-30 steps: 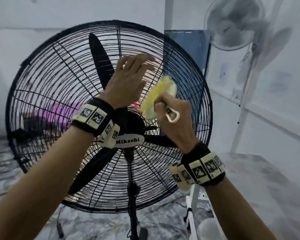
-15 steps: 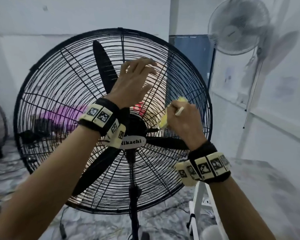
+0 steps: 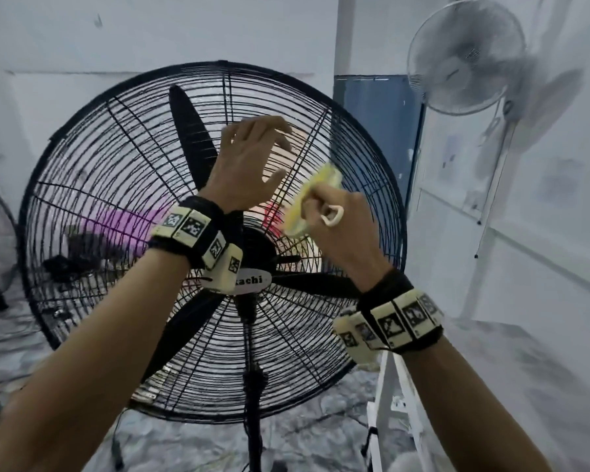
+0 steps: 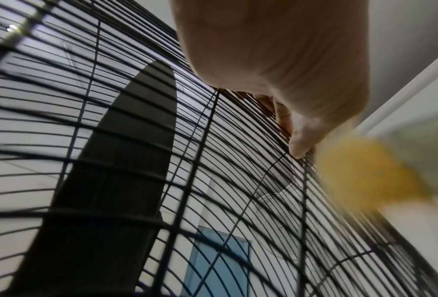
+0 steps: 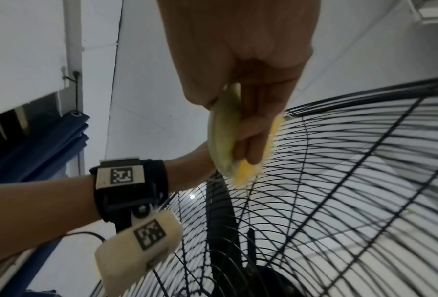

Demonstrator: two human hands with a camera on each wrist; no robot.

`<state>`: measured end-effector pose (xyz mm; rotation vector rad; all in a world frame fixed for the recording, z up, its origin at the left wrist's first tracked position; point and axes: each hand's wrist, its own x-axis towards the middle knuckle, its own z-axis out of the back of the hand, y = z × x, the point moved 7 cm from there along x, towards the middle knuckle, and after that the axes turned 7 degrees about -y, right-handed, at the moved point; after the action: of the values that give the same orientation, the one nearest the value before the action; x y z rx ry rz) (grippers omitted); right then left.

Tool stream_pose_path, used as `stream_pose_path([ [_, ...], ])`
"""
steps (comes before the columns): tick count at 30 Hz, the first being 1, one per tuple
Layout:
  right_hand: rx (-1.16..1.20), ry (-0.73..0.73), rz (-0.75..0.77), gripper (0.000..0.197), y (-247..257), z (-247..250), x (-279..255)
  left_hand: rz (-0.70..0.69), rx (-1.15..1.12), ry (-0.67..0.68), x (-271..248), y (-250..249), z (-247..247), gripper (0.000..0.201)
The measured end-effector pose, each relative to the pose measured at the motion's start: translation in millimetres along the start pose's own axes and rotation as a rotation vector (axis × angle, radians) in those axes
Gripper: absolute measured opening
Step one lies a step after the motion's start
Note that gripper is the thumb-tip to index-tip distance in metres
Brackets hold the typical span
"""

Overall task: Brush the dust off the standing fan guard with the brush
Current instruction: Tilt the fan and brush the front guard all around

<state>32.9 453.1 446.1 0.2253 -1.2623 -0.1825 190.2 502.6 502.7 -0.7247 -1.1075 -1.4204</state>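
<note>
Yellow-bristled plastic brush (image 3: 315,199), gripped in right hand (image 3: 341,229), higher than before against black wire fan guard (image 3: 116,165); left hand (image 3: 249,165) spread, fingertips on wires; hub label (image 3: 249,281) showing "kachi".

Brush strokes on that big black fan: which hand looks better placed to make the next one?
The right hand. It already grips the yellow brush, bristles up against the wire guard. The left hand holds no tool; its fingers rest on the wires beside the brush, apparently steadying the fan.
</note>
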Motion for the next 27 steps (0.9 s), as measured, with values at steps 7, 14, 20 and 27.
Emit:
stream_pose_path([
  [7,-0.268,0.040,-0.125,0.020,-31.7,8.5,2.8,0.038,-0.012,-0.041,2.3,5.8,0.4,0.030],
  [14,0.224,-0.010,0.001,0.021,-7.0,3.4,13.4,0.019,0.033,-0.086,1.7,-1.7,2.9,0.026],
  [20,-0.038,0.018,-0.062,0.024,-28.0,15.6,13.9,0.054,0.047,-0.058,7.2,3.0,-0.7,0.025],
  [27,0.005,-0.013,-0.107,0.022,-38.6,17.6,17.1,0.025,0.014,-0.096,6.9,5.6,0.8,0.019],
])
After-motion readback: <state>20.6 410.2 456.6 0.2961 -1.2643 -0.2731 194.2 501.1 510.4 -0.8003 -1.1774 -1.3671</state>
